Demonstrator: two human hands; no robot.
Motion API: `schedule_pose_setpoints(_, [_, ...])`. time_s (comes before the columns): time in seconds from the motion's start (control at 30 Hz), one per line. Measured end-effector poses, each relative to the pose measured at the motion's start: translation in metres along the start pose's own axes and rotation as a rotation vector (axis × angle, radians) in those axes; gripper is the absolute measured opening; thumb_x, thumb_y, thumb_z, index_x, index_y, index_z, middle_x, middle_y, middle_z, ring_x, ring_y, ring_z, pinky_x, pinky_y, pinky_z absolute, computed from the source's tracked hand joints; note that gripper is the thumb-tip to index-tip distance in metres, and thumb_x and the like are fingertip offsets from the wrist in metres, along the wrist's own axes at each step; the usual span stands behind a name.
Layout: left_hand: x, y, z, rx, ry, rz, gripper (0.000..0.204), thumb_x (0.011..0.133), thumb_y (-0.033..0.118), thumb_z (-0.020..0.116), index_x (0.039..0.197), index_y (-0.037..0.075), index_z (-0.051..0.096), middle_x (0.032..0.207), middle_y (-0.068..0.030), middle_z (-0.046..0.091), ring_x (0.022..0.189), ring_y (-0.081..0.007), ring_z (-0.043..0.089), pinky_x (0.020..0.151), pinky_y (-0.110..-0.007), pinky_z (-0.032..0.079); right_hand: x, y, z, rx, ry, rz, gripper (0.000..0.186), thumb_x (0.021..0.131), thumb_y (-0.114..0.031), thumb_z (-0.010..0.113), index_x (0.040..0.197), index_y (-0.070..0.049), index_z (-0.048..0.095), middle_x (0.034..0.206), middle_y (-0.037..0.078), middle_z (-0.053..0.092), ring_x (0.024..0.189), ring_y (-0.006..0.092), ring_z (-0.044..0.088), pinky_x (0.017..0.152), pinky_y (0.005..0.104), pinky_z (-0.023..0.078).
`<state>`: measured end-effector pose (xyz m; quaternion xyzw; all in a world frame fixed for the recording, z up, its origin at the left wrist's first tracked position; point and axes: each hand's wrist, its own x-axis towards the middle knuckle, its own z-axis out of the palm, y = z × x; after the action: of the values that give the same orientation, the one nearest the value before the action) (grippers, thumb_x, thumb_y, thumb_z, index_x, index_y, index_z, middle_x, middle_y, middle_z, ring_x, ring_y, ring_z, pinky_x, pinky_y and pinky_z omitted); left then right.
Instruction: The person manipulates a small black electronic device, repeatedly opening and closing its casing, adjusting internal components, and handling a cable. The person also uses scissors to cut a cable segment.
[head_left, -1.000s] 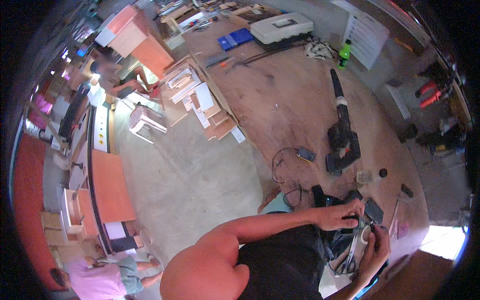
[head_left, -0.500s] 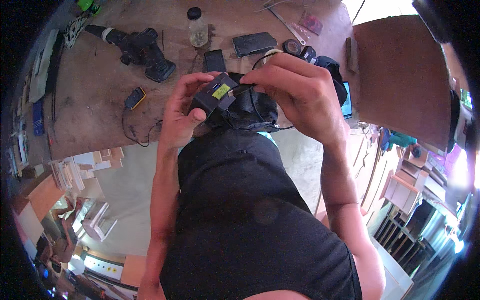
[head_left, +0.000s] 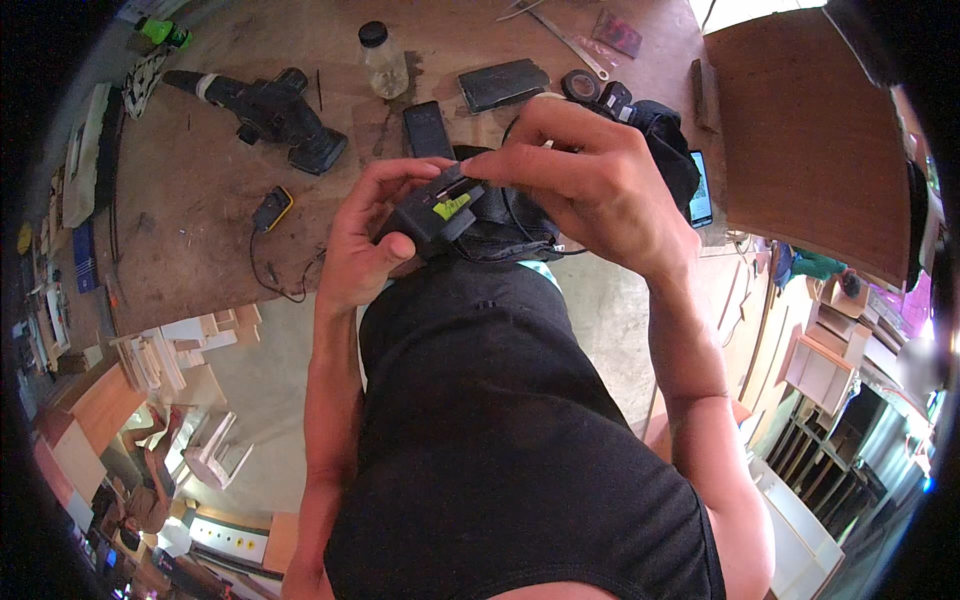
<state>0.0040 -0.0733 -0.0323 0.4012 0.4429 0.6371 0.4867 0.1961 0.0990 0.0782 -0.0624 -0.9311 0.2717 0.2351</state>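
Over the near edge of the table, a black box with a yellow-green label sits in the left hand. That hand's grip is curled partway closed around the box, the thumb on the near side and the fingers over the far side. From the right, the right hand reaches across, its grip pinched nearly together at the tips around a dark plug at the box's upper face. Whether the plug is seated cannot be told. A thin black cable curves below the right hand, past a black bag that lies behind the box and is partly hidden.

Farther back on the table, a dark phone lies just beyond the left fingers, with a dark flat slab to its right and a jar with a black lid beyond it. To the left rest a black power tool and, nearer, a small device with a yellow edge and a cord. A roll of black tape lies beyond the right hand; to the right, a lit phone stands out near a brown wooden panel.
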Motion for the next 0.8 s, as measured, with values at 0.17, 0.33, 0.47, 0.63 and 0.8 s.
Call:
schedule_pose_setpoints(0.17, [-0.002, -0.001, -0.005, 0.011, -0.049, -0.014, 0.093, 0.085, 0.074, 0.077, 0.141, 0.002, 0.059, 0.14, -0.0157, 0.067, 0.133, -0.0263, 0.064, 0.114, -0.042, 0.049, 0.006, -0.003, -0.005, -0.077, -0.046, -0.064, 0.032, 0.077, 0.0, 0.081, 0.106, -0.012, 0.084, 0.089, 0.001, 0.06, 0.079, 0.0185, 0.063, 0.065, 0.0352, 0.052])
schedule_pose_setpoints(0.33, [-0.003, -0.001, -0.004, 0.03, -0.068, -0.048, 0.091, 0.088, 0.075, 0.074, 0.141, 0.001, 0.061, 0.136, -0.0124, 0.068, 0.127, -0.0229, 0.066, 0.11, -0.039, 0.05, 0.007, -0.005, -0.002, -0.174, -0.057, -0.121, 0.034, 0.074, 0.0, 0.081, 0.105, -0.012, 0.082, 0.09, 0.002, 0.061, 0.084, 0.0196, 0.065, 0.066, 0.0365, 0.055])
schedule_pose_setpoints(0.47, [-0.005, -0.003, -0.007, 0.034, -0.1, -0.085, 0.091, 0.089, 0.074, 0.074, 0.141, 0.001, 0.061, 0.136, -0.0118, 0.069, 0.125, -0.0216, 0.066, 0.108, -0.037, 0.05, 0.004, -0.005, -0.002, -0.191, -0.094, -0.074, 0.03, 0.077, -0.003, 0.081, 0.106, -0.012, 0.08, 0.092, 0.003, 0.062, 0.086, 0.0216, 0.067, 0.068, 0.0388, 0.057])
schedule_pose_setpoints(0.63, [-0.001, 0.001, 0.002, 0.098, -0.038, 0.009, 0.082, 0.09, 0.063, 0.082, 0.14, 0.001, 0.062, 0.139, -0.0129, 0.067, 0.128, -0.0226, 0.065, 0.11, -0.038, 0.049, 0.005, -0.007, -0.013, -0.233, -0.175, -0.012, 0.02, 0.087, -0.013, 0.08, 0.107, -0.012, 0.079, 0.094, 0.004, 0.063, 0.084, 0.024, 0.067, 0.067, 0.0408, 0.055])
schedule_pose_setpoints(0.8, [0.003, 0.007, 0.007, 0.297, 0.008, 0.113, 0.077, 0.085, 0.053, 0.089, 0.139, 0.004, 0.064, 0.142, -0.0145, 0.066, 0.131, -0.0258, 0.064, 0.111, -0.04, 0.048, 0.004, -0.006, -0.019, -0.292, -0.214, 0.024, 0.016, 0.09, -0.017, 0.08, 0.105, -0.011, 0.079, 0.094, 0.004, 0.063, 0.084, 0.0251, 0.068, 0.066, 0.0416, 0.054])
